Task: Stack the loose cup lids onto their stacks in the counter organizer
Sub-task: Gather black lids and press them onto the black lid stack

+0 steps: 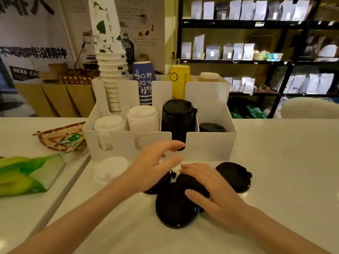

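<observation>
My left hand point(156, 163) hovers with its fingers spread and curled, gripping nothing, just in front of the white organizer point(209, 145) on the desk point(284, 180). My right hand point(211, 189) lies flat, fingers loosely apart, on top of a loose black lid point(190, 182). I count four loose black lids: that one, one nearest me point(174, 208), one partly under my left hand point(159, 186), and one off to the right point(234, 176). One loose white lid point(110, 169) sits to the left. In the organizer's front row I see four stacks: two white lid stacks point(108, 129) point(143, 123), a tall black stack point(178, 118) and a low black stack point(211, 127).
</observation>
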The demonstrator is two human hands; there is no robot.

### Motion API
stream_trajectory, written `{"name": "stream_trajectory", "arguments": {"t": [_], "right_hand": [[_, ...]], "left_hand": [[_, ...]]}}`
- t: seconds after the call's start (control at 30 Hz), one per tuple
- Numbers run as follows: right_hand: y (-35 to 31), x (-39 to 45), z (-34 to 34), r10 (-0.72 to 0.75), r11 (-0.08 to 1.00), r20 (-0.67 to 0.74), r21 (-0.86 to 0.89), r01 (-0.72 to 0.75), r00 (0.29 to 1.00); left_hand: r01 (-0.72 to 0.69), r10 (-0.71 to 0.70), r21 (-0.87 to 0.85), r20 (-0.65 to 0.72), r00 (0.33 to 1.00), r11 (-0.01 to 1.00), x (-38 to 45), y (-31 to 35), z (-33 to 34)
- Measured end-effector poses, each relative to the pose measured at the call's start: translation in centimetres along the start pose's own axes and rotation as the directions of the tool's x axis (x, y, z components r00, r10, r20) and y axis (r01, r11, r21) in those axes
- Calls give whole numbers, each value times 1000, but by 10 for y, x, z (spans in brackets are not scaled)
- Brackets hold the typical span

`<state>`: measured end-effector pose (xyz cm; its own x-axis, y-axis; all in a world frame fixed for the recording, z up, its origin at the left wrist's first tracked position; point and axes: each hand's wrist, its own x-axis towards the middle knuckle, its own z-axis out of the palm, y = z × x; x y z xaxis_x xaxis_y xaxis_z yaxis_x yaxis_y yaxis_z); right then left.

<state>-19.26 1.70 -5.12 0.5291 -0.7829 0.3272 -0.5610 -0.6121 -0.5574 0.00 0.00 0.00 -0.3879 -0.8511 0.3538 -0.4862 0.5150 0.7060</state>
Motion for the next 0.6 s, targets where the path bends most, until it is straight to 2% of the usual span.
{"name": "stream_trajectory", "arguments": {"t": [0.13, 0.27, 0.43, 0.6], "right_hand": [[9, -10, 8, -29, 995, 1, -96, 29, 1000], [11, -17, 16, -43, 991, -8, -124, 41, 999], [10, -20, 17, -22, 996, -9, -91, 21, 1000], [10, -19, 17, -14, 995, -40, -97, 10, 999]], "left_hand": [[-16, -20, 219, 163, 986, 976, -40, -21, 23], [-128, 91, 431, 105, 990, 893, -66, -33, 30], [-126, 106, 490, 69, 992, 862, -69, -36, 37], [-95, 108, 397, -11, 994, 913, -65, -36, 37]]}}
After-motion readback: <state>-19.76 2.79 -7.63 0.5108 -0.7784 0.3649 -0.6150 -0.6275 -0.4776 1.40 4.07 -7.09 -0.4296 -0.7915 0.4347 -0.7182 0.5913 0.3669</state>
